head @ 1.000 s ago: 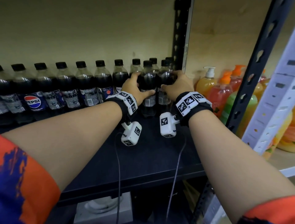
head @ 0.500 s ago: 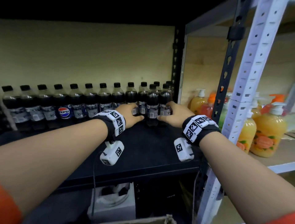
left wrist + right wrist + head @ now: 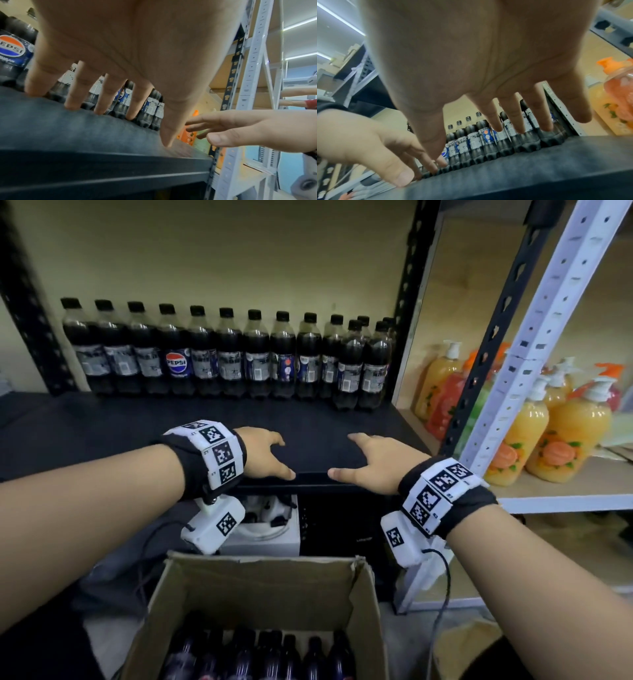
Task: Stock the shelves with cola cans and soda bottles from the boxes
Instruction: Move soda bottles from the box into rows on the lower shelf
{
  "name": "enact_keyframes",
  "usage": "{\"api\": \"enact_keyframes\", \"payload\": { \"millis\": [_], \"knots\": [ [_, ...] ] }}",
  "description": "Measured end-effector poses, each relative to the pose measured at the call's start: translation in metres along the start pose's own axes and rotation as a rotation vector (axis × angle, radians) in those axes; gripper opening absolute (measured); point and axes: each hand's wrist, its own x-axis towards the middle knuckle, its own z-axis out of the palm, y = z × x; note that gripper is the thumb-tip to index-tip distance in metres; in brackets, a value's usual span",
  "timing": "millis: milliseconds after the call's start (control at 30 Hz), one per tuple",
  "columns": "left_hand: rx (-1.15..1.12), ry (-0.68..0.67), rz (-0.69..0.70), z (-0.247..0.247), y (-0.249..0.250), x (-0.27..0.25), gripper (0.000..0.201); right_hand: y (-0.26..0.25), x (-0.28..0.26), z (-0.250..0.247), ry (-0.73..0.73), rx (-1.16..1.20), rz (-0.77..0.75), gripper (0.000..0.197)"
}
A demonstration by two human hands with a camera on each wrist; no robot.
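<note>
Where half a second earlier both had rested against the bottles at the back, the left hand [image 3: 262, 453] and right hand [image 3: 375, 462] had drawn back to the black metal shelf's [image 3: 137, 422] front edge, fingers spread, holding nothing. Some fourteen black-capped plastic cola bottles [image 3: 239, 354] stood along the rear, one label reading PEPSI. More bottles lay in the open brown cardboard box [image 3: 363, 611] below.

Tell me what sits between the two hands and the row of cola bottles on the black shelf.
Nothing: only bare black shelf separates the left hand and right hand from the cola bottles, clearest in the head view.
</note>
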Motion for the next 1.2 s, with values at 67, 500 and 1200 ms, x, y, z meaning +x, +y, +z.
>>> {"api": "enact_keyframes", "payload": {
  "millis": [67, 500, 1200],
  "knots": [
    [-0.003, -0.047, 0.003, 0.012, -0.005, -0.019, 0.08, -0.006, -0.014, 0.01, -0.046, 0.004, -0.014, 0.097],
    [-0.064, -0.407, -0.051, 0.134, -0.049, -0.065, 0.071, -0.049, -0.037, 0.093, -0.497, -0.034, -0.096, 0.079],
    [-0.081, -0.379, -0.305, 0.279, -0.128, -0.015, 0.059, -0.032, 0.027, 0.301, -0.632, 0.024, 0.034, 0.088]
  ]
}}
